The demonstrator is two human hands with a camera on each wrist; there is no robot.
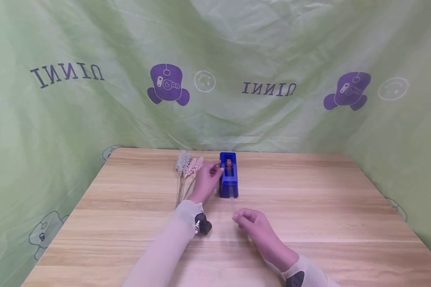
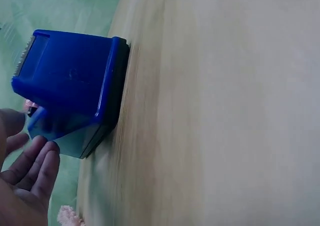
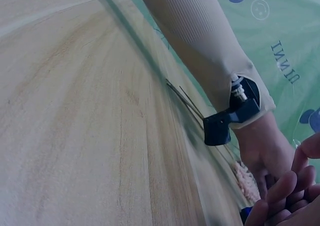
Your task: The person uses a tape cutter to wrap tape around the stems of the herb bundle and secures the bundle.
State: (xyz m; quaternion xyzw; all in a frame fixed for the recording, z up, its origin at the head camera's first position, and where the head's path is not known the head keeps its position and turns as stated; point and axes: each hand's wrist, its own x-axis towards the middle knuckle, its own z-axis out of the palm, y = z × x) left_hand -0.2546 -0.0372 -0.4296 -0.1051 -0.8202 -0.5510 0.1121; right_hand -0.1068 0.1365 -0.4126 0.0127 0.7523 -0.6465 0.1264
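A blue tape dispenser (image 1: 231, 189) stands on the wooden table, its long side pointing away from me and a roll in its top opening. At its left wall is my left hand (image 1: 207, 177), thumb by the upper edge and fingers along the side, gripping that wall. The left wrist view shows the dispenser's serrated cutter (image 2: 23, 56) close to this hand. My right hand (image 1: 260, 231) hovers nearer to me, in front of the dispenser, thumb and forefinger pinched together. A small clear bit of tape (image 3: 297, 144) glints at its fingertips in the right wrist view.
Left of the dispenser lie a grey dried-flower stem (image 1: 182, 162) and a pink one (image 1: 194, 166), partly behind my left hand and forearm. A green printed curtain (image 1: 215, 119) hangs behind the table (image 1: 309, 199) and along its sides.
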